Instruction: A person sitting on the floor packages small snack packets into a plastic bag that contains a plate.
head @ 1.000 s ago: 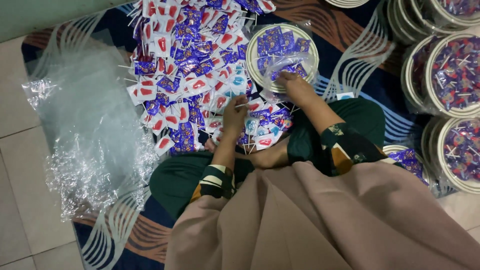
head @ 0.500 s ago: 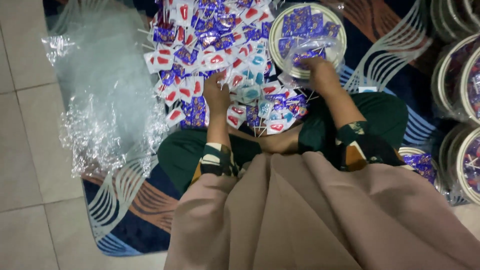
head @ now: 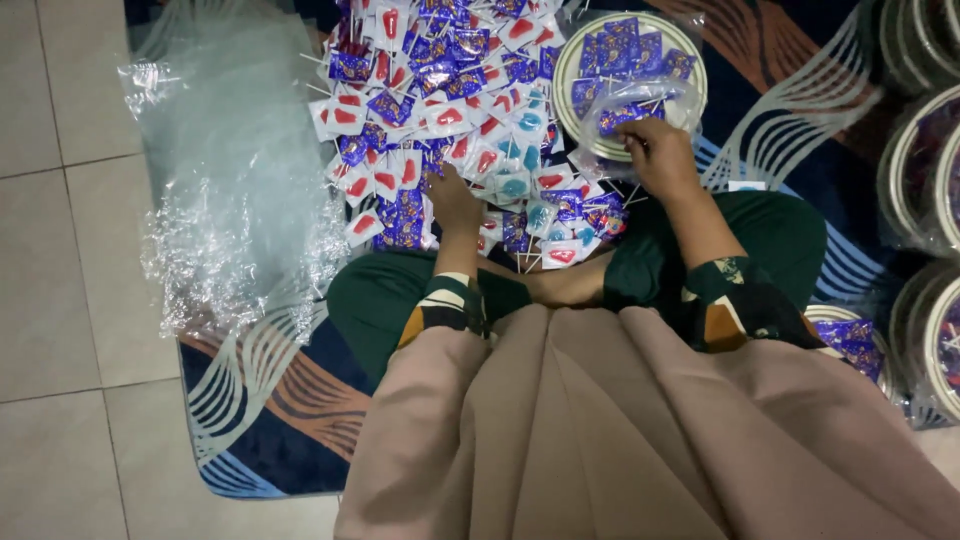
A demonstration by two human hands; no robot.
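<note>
The left hand (head: 452,195) lies palm-down and loosely curled on the near edge of the heap of wrapped lollipops (head: 450,110) spread over the patterned rug (head: 260,400); whether it pinches one I cannot tell. The right hand (head: 660,155) grips a clear plastic bag (head: 625,110) at the near rim of the round tray (head: 575,70) holding purple-wrapped lollipops. More filled round trays (head: 915,170) crowd the rug's right edge, and crumpled clear plastic (head: 230,190) lies at its left edge.

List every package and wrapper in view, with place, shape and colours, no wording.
Wrapped lollipops: heap ahead of left hand; small white, red, purple and blue packets on sticks.
Round tin: upper right, by right hand; cream rim, purple packets inside.
Clear plastic bags: left, crumpled pile.
</note>
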